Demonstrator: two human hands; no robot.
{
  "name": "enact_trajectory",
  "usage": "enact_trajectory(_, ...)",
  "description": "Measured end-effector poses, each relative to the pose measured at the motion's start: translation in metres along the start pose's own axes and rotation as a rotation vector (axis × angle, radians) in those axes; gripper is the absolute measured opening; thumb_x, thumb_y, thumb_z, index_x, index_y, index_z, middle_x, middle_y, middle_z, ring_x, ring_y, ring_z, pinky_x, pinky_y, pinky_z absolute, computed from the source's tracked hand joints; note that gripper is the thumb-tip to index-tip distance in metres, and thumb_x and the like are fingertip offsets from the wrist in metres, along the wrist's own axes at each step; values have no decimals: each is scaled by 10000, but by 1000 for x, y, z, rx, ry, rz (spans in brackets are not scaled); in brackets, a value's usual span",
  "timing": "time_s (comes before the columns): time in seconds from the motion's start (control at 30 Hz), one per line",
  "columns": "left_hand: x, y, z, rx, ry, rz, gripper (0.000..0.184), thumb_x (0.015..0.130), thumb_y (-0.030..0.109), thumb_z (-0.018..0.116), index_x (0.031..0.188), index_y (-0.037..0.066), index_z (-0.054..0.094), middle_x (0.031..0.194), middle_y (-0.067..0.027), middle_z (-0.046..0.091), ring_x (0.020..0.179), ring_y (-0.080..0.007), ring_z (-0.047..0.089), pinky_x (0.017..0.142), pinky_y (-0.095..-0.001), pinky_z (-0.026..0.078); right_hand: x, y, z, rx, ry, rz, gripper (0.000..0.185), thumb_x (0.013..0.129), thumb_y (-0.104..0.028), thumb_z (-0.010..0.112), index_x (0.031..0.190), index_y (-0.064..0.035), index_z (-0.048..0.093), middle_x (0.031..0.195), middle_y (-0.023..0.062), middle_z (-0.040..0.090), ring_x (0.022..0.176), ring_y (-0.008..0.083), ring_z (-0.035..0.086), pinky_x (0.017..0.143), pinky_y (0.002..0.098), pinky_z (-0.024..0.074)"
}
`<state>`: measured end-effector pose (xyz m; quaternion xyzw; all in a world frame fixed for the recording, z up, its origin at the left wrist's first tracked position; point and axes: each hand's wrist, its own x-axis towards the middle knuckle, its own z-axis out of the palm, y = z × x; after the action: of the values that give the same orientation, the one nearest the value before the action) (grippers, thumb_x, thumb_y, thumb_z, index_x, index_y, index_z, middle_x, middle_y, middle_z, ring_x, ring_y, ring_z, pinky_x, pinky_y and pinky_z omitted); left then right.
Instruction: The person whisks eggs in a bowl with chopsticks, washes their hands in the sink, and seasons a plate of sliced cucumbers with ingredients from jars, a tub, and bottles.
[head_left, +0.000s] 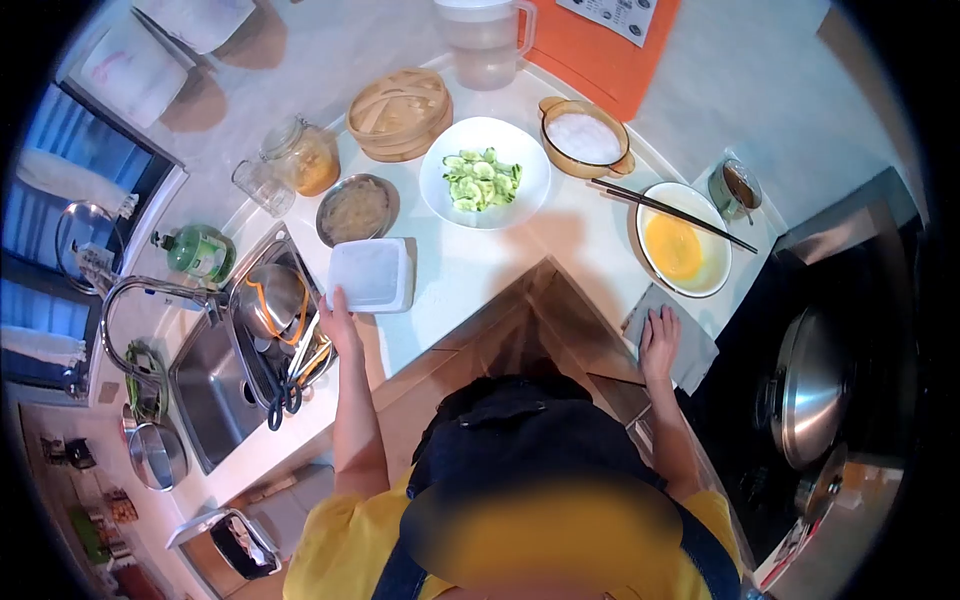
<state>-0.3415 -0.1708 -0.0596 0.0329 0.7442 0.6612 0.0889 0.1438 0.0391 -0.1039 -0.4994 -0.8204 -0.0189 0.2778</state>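
My left hand point(338, 322) is at the near-left corner of a white lidded plastic container point(366, 272), one finger over its edge and the others partly hidden. The container sits on the counter by the sink. My right hand point(660, 343) lies with fingers outstretched on a folded grey cloth point(692, 355) at the counter's front edge. Beyond it a white bowl point(718, 262) holds beaten egg point(673, 247), with dark chopsticks point(688, 215) across its rim. A white bowl point(437, 190) of sliced cucumber point(482, 181) stands between my hands, farther back.
Left is a sink point(205, 400) with a rack of utensils point(290, 335) and a faucet point(150, 285). A metal bowl point(357, 210), glass jar point(303, 160), bamboo steamer point(400, 112), water pitcher point(480, 45) and amber dish point(583, 138) line the back. A lidded pan point(815, 390) sits right.
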Motion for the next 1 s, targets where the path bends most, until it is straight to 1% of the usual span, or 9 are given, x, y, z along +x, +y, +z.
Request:
enact_trajectory(0.27, 2, -17, -3, 14, -19, 36, 356, 883, 302, 511, 1058, -7, 497, 798, -16, 504, 647, -89, 437, 557, -238, 355, -4, -1, 5, -55, 39, -37, 231, 809, -96, 549, 1022, -12, 572, 1161, 221, 502, 1093, 389, 443, 957, 455, 344)
enact_trajectory(0.33, -10, -20, 0, -213, -61, 94, 400, 891, 338, 498, 1104, 1, 464, 720, 3, 440, 599, -78, 380, 535, -226, 346, -3, -2, 6, -77, 43, -31, 245, 813, -110, 546, 1038, -15, 570, 1169, 223, 497, 1094, 389, 442, 955, 453, 346)
enact_trajectory(0.4, -30, -29, 4, -286, -18, 78, 321, 906, 302, 464, 1060, 21, 438, 802, 1, 437, 643, -74, 391, 557, -227, 342, -3, -4, 8, -98, 51, -17, 260, 818, -125, 543, 1053, -18, 568, 1176, 225, 493, 1094, 389, 441, 953, 452, 348)
enact_trajectory(0.5, -52, -64, 3, -132, -9, 298, 232, 893, 233, 493, 993, 28, 451, 784, 5, 431, 637, -77, 389, 558, -229, 348, -7, -4, 12, -229, 75, 35, 280, 822, -147, 540, 1073, -24, 567, 1185, 226, 489, 1092, 387, 442, 944, 452, 353)
enact_trajectory(0.6, -62, -79, 1, 109, -201, 367, 133, 850, 144, 545, 889, 38, 475, 757, -13, 446, 619, -105, 408, 555, -243, 367, -9, 0, 18, -219, 66, 50, 284, 820, -143, 538, 1077, -24, 566, 1186, 221, 492, 1088, 382, 447, 943, 449, 355)
enact_trajectory(0.7, -70, -64, 3, 321, -411, 605, 84, 782, 68, 584, 789, 36, 507, 723, -81, 472, 598, -182, 454, 553, -275, 397, -10, 6, 15, -193, 37, 40, 279, 820, -132, 533, 1072, -19, 566, 1178, 215, 500, 1082, 379, 453, 940, 446, 360)
enact_trajectory(0.8, -69, -70, 4, 356, -436, 637, 71, 812, 72, 572, 837, 35, 517, 756, -56, 499, 626, -123, 463, 572, -246, 407, -7, 6, 19, -167, 51, 38, 271, 820, -129, 530, 1064, -18, 568, 1162, 212, 512, 1073, 378, 461, 936, 443, 365)
enact_trajectory(0.83, -70, -69, 4, 345, -432, 638, 80, 786, 73, 581, 838, 37, 532, 734, -94, 503, 614, -214, 497, 552, -311, 419, -7, 8, 19, -179, 34, 52, 277, 825, -120, 518, 1078, -16, 565, 1160, 213, 514, 1082, 373, 456, 941, 436, 363)
enact_trajectory(1.0, -76, -64, 0, 386, -438, 586, 101, 802, 98, 575, 882, 43, 547, 719, -90, 524, 618, -212, 518, 567, -317, 431, -6, 4, 14, -145, 23, 66, 265, 826, -101, 506, 1068, -13, 571, 1146, 215, 523, 1074, 373, 464, 933, 436, 371)
